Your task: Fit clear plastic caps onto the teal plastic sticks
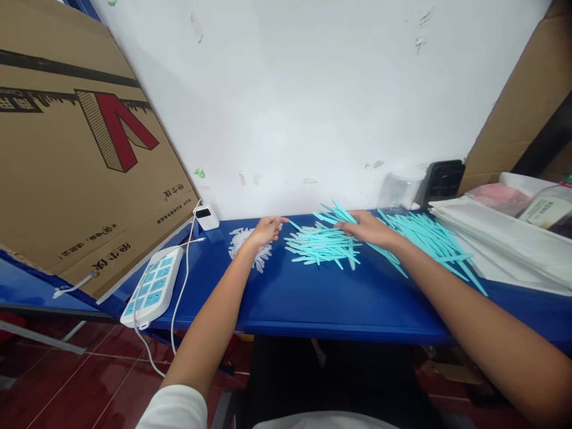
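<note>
My right hand [369, 229] is closed around a bundle of thin turquoise plastic sticks [336, 211], which fan out to the left of its fingers. Beneath it lies a pile of similar sticks with paler parts [319, 245]. A larger heap of turquoise sticks [429, 238] spreads to the right, partly behind my right forearm. My left hand [267, 231] hovers over or rests on a small pile of short, clear plastic pieces [239, 241]. Its index finger points right, close to one turquoise stick's end; the other fingers are curled, and anything inside them is hidden.
On the blue table [286, 298], a white power strip [154, 286] with cables and a small white device [206, 217] stand left. A large cardboard box [89, 179] rises beyond them. White bags [513, 232], a clear jar [404, 187] and a black object [442, 182] are right. A white wall closes the back.
</note>
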A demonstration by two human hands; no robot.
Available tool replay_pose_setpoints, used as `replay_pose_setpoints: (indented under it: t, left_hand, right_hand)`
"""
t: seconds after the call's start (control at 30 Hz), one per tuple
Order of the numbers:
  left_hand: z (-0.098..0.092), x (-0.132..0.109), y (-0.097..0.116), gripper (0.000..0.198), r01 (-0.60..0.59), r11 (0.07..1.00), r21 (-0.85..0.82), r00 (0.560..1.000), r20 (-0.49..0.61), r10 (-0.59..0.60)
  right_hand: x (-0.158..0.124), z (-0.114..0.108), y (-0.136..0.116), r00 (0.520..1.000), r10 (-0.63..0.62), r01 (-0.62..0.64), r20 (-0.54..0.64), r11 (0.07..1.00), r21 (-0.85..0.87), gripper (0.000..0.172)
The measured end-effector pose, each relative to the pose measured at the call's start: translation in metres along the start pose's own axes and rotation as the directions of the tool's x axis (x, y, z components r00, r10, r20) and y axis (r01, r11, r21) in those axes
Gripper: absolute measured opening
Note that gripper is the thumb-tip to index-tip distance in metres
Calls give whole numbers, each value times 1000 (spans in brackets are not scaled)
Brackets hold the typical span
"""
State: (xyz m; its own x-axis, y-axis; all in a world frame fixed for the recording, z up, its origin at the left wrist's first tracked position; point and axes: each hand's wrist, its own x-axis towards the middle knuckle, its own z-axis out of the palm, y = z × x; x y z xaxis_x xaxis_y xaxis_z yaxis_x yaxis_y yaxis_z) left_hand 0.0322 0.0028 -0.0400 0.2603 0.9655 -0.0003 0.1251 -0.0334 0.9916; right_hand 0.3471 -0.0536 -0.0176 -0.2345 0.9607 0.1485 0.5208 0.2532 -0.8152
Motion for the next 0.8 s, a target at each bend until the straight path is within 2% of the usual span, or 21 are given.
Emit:
replay_pose_setpoints:
  t: [0.13,0.2,0.43,0.67,0.8]
  left_hand:
    - [10,-7,3,57,-23,1000,4,967,254,21]
    - [15,-9,4,61,-40,999,34,946,322,27]
    - [19,-10,5,61,-139,966,216,958,276,77]
    - [15,-13,8,63,-145,957,250,914,404,33]
    - [17,-14,11,61,-212,925,315,917,390,77]
  right_hand:
    - [-2,1,-3,999,17,-21,43,996,89,51]
    - [-3,1,-4,998,23,-32,65,991,130,52]
    - [-1,-1,1,996,22,-47,92,956,289,49]
    - [1,-3,3,994,52,-79,96,950,303,42]
    - [0,-5,2,993,65,-92,95,945,313,43]
